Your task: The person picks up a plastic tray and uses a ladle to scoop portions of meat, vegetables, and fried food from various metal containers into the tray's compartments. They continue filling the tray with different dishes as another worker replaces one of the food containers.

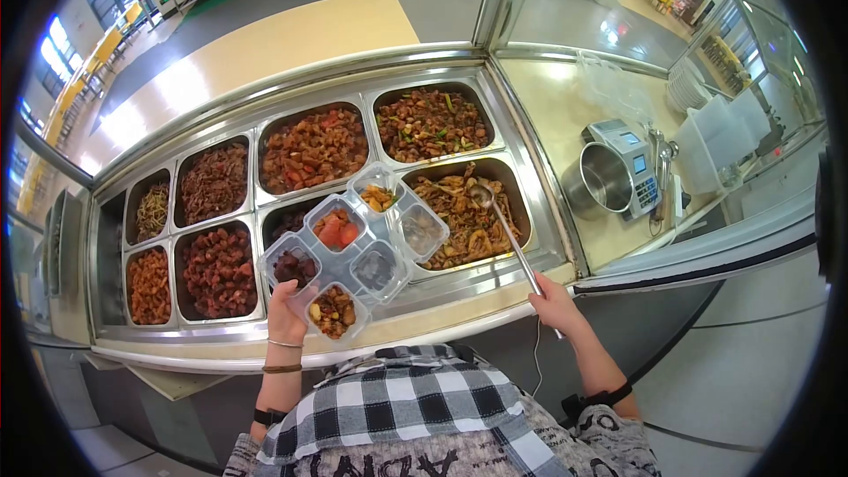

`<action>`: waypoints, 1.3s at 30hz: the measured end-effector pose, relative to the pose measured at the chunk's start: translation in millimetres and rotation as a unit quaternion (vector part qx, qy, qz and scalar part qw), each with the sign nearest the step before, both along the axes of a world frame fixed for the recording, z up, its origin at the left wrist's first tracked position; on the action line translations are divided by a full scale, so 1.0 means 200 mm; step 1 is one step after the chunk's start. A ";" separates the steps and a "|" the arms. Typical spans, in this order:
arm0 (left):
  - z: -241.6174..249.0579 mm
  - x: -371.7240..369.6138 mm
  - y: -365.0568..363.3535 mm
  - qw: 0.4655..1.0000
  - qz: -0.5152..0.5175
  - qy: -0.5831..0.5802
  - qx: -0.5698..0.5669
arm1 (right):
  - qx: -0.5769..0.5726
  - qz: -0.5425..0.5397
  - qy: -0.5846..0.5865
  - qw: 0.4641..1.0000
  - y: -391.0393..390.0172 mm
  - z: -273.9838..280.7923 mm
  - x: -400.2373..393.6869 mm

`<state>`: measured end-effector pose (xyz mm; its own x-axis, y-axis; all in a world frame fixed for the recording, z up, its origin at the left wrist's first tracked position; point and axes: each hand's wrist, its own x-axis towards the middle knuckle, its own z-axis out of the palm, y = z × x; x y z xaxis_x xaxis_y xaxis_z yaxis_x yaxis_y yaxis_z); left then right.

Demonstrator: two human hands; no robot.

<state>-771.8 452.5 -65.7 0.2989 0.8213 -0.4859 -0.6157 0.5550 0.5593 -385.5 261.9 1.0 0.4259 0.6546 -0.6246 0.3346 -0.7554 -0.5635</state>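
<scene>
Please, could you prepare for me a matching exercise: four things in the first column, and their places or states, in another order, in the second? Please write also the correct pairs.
Things:
1. Long-handled ladle
2. Clear divided container
3. Steel pot
4. Plates

Places or states:
A. White, stacked on the right-hand side
B. In the left hand, with food in some compartments
C. Open at the top, right beside the keypad device
D. In the right hand, handle slanting

Right pairs: 1-D, 2-B, 3-C, 4-A
</scene>
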 end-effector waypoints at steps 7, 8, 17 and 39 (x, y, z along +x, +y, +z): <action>0.03 -0.01 -0.01 1.000 0.004 -0.003 -0.017 | 0.086 0.117 -0.227 0.963 0.12 -0.42 0.03; 0.03 -0.01 -0.01 1.000 0.003 -0.002 -0.016 | 0.093 0.133 -0.213 0.963 0.14 -0.46 0.01; 0.02 0.00 -0.02 0.999 0.002 -0.017 -0.034 | 0.047 -0.110 0.263 0.957 -0.05 -0.14 0.09; -0.01 0.02 0.02 1.000 -0.007 0.004 -0.023 | 0.173 -0.242 0.453 0.841 -0.21 -0.16 0.14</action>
